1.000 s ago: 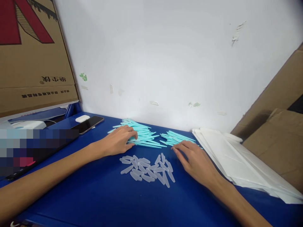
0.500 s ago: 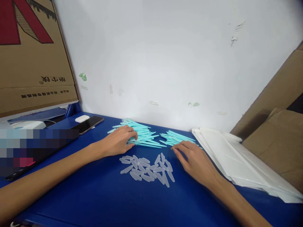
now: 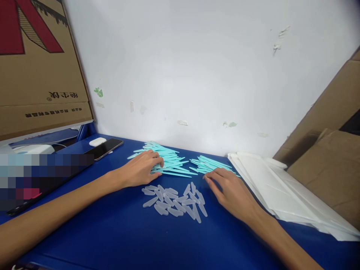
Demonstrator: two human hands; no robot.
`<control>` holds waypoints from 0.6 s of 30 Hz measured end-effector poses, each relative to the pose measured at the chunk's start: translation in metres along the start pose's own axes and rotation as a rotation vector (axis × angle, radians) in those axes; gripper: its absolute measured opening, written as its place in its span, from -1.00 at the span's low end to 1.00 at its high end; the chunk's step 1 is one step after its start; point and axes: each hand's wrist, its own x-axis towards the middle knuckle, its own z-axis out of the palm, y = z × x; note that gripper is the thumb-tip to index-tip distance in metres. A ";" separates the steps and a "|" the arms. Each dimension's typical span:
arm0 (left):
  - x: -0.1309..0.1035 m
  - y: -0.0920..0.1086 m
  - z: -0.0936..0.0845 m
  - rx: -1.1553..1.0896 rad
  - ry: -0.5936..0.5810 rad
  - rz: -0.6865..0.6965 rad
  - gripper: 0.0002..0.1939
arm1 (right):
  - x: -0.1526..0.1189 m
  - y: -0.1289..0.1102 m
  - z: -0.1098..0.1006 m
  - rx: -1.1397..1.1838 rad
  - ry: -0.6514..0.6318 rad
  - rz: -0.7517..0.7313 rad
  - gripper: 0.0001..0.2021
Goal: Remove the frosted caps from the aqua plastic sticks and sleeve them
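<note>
My left hand (image 3: 144,167) rests palm down on the larger heap of thin turquoise pointed sticks (image 3: 171,159). Its fingers are loosely bent, with thumb and index finger apart, and the fingertips are partly hidden. My right hand (image 3: 226,187) lies at the front of a smaller heap of the same turquoise sticks (image 3: 209,164). Its fingers are relaxed and slightly bent, and I see nothing held in them. Between the hands and closer to me, several frosted, translucent flat pieces (image 3: 174,200) lie in a loose pile on the blue table (image 3: 157,243).
A dark phone (image 3: 108,148) and a white case (image 3: 97,141) lie at the left. White sheets or bags (image 3: 261,183) are stacked along the right side. Cardboard boxes (image 3: 42,82) stand left, with more cardboard (image 3: 329,168) at right. The white wall (image 3: 180,75) closes off the back.
</note>
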 end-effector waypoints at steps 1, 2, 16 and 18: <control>0.000 0.000 0.000 -0.001 0.001 0.000 -0.78 | 0.000 0.000 0.000 0.001 0.000 0.000 -0.73; -0.001 -0.001 0.001 -0.002 0.003 0.002 -0.77 | 0.000 0.000 -0.001 0.001 0.000 0.000 -0.73; -0.002 -0.004 0.005 -0.016 0.007 0.013 -0.72 | -0.001 -0.001 -0.002 0.005 -0.010 0.002 -0.72; -0.002 -0.004 0.006 -0.018 0.010 0.012 -0.72 | -0.001 -0.001 -0.001 0.005 -0.010 0.003 -0.72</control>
